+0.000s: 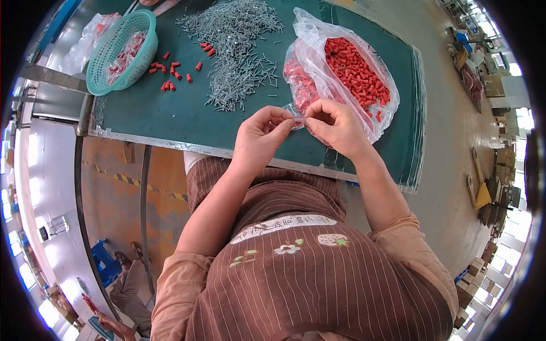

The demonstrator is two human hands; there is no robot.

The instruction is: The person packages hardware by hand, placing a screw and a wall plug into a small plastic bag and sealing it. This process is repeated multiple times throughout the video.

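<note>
**Bench station: two hands on a small clear bag**

- Left hand [263, 136]: fingers drawn together, thumb and forefinger pinched on one end of a small clear bag [297, 121]. Sits over the near part of the green table [165, 116].
- Right hand [335, 126]: fingertips closed on the other end of the same bag, meeting the left hand's fingertips at the middle.
- Small clear bag: held between both hands just above the table, near its front edge. A little red shows inside; contents too small to tell.
- Large plastic bag [318, 68]: lies open just beyond the right hand, holding a heap of red caps [355, 71].
- Pile of metal pins [236, 48]: spread loose across the middle of the table, beyond the left hand.
- Loose red caps [173, 71]: scattered between the pins and the basket.
- Teal basket [116, 54]: far left corner of the table, tilted, with filled small bags inside.
- Striped brown apron [296, 267]: worn by the person, fills the lower frame.
</note>
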